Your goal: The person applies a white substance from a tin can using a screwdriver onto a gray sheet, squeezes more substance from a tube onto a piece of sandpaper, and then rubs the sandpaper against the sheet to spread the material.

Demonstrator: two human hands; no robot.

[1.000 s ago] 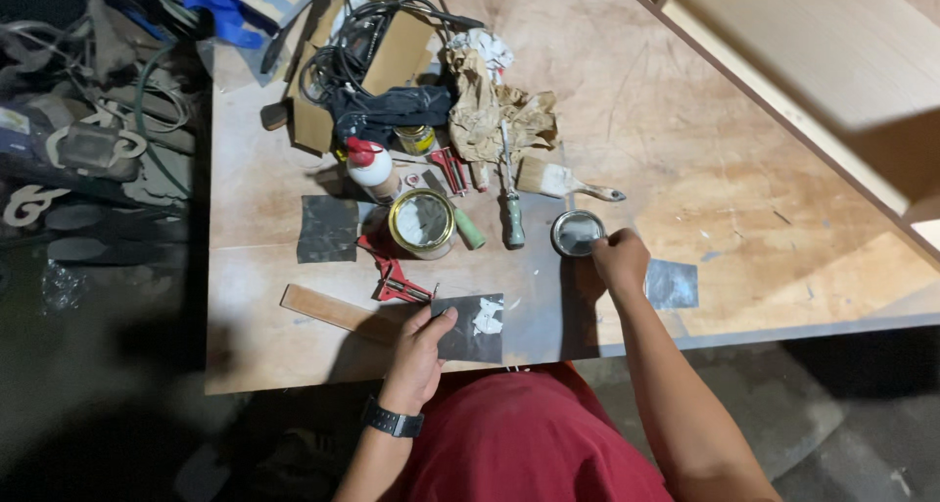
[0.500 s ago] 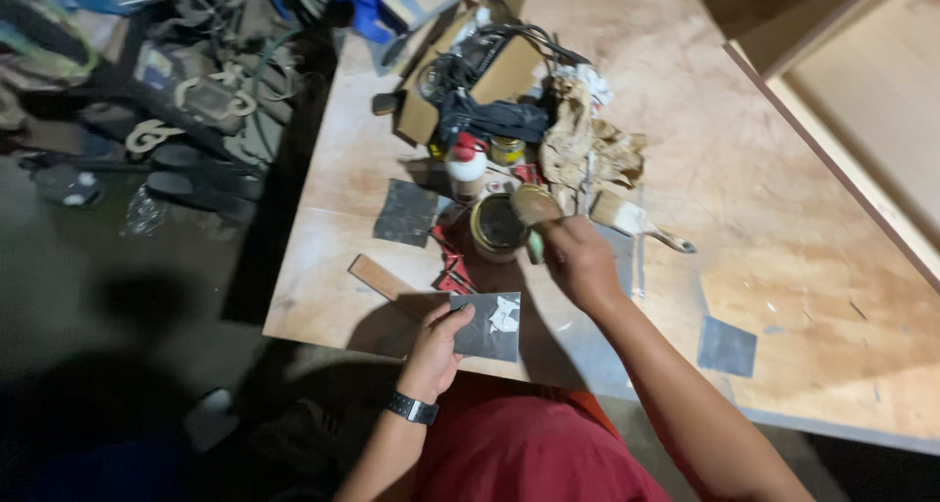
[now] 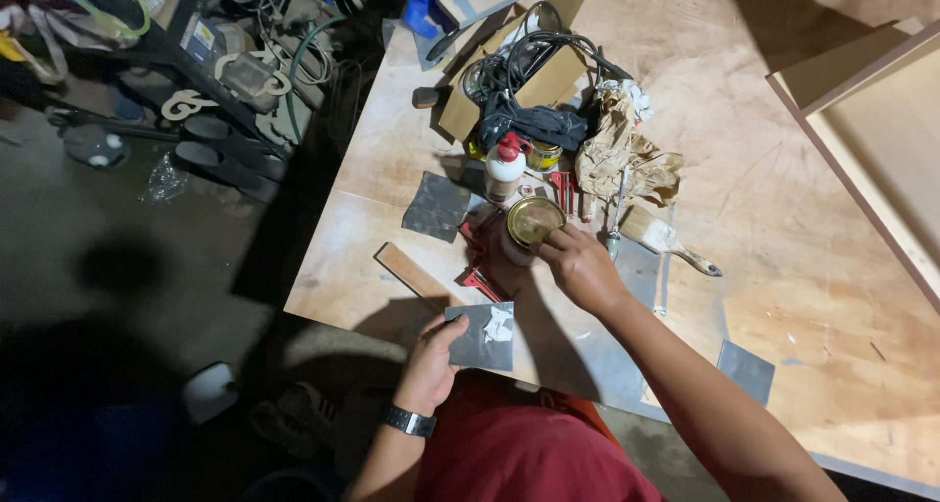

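Plywood workbench [image 3: 803, 296] here, scuffed and pale, sitting in a pretty dark shop with tools and cables heaped on the floor off to the left side.

Right hand [image 3: 583, 267] is over an open tin can [image 3: 531, 226] with yellowish stuff inside, fingers bunched narrow and touching the can's rim on its near-right edge. Can't tell if they're pinching anything small.

Left hand [image 3: 431, 363], with a black watch on the wrist, has its fingers curled onto the left edge of a grey square sheet [image 3: 482, 335], holding it at the table's near edge. There's a white smear [image 3: 499, 321] on that sheet, just past the thumb.

Just beyond the right fingers: a white bottle with a red cap [image 3: 504, 166], a crumpled brown rag [image 3: 627, 154] and a cardboard box full of black cable [image 3: 524, 76]. To the right of the knuckles lies a paintbrush [image 3: 666, 239]. Left of the can there's another dark grey sheet [image 3: 438, 206] and a wooden strip [image 3: 416, 274], with something red [image 3: 482, 267] between them and the can.
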